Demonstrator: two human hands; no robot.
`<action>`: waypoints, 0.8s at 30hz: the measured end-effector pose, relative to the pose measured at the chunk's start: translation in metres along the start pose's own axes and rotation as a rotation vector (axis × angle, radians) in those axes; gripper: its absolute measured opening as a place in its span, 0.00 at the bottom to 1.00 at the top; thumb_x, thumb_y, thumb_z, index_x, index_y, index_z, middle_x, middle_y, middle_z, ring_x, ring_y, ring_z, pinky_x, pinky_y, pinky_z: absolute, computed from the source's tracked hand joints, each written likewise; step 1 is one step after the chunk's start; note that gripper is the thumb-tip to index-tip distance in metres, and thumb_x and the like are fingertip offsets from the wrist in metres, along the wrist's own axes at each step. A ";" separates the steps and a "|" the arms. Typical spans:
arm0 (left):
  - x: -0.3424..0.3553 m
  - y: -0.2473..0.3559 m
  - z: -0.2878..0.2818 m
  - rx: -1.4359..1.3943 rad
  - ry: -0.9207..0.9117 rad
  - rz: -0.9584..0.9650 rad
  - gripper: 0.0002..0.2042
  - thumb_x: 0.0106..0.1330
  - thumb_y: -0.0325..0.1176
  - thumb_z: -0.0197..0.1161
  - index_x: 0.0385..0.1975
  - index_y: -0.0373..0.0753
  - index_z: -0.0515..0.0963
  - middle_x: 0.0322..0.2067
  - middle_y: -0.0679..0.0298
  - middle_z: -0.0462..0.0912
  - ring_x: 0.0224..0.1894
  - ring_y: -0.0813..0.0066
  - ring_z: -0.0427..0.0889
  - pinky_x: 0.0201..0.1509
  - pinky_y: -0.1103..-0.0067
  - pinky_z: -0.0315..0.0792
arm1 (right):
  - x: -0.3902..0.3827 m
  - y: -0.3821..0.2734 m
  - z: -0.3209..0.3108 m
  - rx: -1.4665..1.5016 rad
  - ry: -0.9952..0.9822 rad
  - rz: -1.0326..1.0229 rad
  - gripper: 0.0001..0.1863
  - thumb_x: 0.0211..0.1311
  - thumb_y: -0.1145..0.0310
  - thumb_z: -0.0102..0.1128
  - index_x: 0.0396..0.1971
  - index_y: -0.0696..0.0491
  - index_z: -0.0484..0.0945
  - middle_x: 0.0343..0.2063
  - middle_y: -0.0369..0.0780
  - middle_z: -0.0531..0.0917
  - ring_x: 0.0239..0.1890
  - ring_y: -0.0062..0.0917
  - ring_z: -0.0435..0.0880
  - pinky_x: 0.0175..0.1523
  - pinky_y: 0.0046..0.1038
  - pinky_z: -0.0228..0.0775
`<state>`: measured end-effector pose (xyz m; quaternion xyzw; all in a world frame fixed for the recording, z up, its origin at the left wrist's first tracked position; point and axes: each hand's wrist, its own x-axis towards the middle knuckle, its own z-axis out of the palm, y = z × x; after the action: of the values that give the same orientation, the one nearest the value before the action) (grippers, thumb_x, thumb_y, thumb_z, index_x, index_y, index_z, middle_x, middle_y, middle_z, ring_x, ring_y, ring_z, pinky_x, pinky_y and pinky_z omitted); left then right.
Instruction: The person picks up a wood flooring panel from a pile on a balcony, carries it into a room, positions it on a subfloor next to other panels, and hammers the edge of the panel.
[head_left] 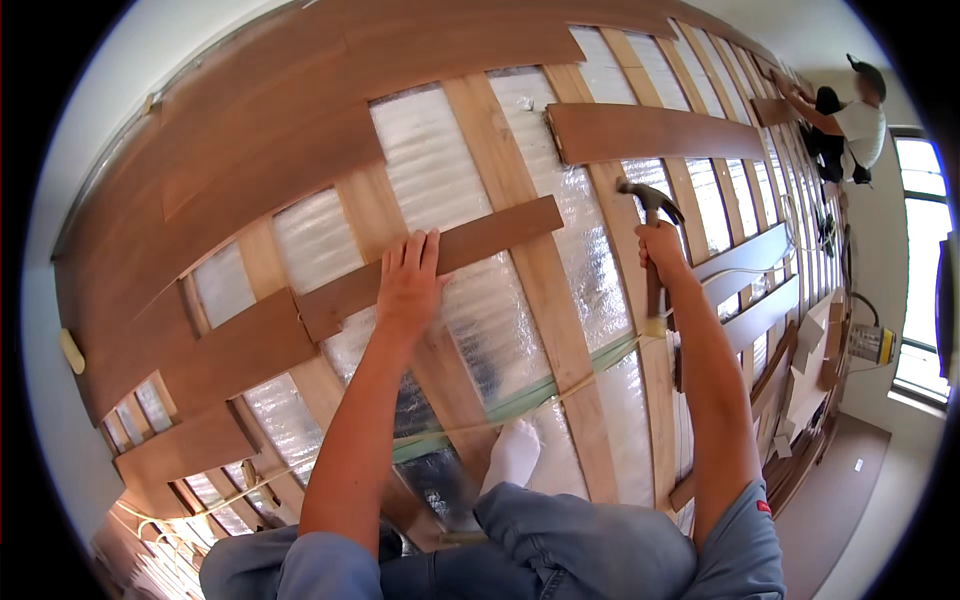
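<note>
Closest to me, the person kneels in grey-blue trousers, one foot in a white sock on the light wood floor joists. Shiny silver foil padding lies btwn the joists, w/ a thin green strip running across.

The left hand is spread flat, fingers open, pressing down on a long thin brown wood floor plank. It grips nothing, just pushes. That plank lies across the joists, next to the brown boards already laid on the left.

The right hand is closed tight round the handle of a claw hammer with a dark metal head. The hammer is held up, head near the right end of the plank but not touching it.

I think the plank is stiff and quite light, but long, so it may wobble or slide on the joists. Best to hold it flat near the middle, like now. Its edges look thin and could chip if hit hard. The hammer is heavy at the top, so a grip low on the handle seems right.

Farther off, another loose brown plank lies across the joists. More boards and a cardboard box sit at the right. At the back, another person in a white top crouches over the floor.
</note>
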<state>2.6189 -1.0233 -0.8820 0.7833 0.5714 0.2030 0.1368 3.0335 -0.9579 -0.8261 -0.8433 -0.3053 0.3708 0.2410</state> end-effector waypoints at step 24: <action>-0.012 -0.016 -0.003 0.029 0.029 0.020 0.35 0.61 0.43 0.69 0.66 0.32 0.68 0.56 0.55 0.72 0.60 0.57 0.71 0.66 0.63 0.64 | 0.012 -0.003 0.010 -0.042 -0.260 -0.053 0.05 0.60 0.70 0.59 0.28 0.53 0.74 0.17 0.32 0.72 0.13 0.18 0.70 0.17 0.25 0.66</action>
<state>2.6009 -1.0302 -0.8881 0.7880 0.5682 0.2073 0.1150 3.0308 -0.9453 -0.8359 -0.7846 -0.3639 0.4640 0.1914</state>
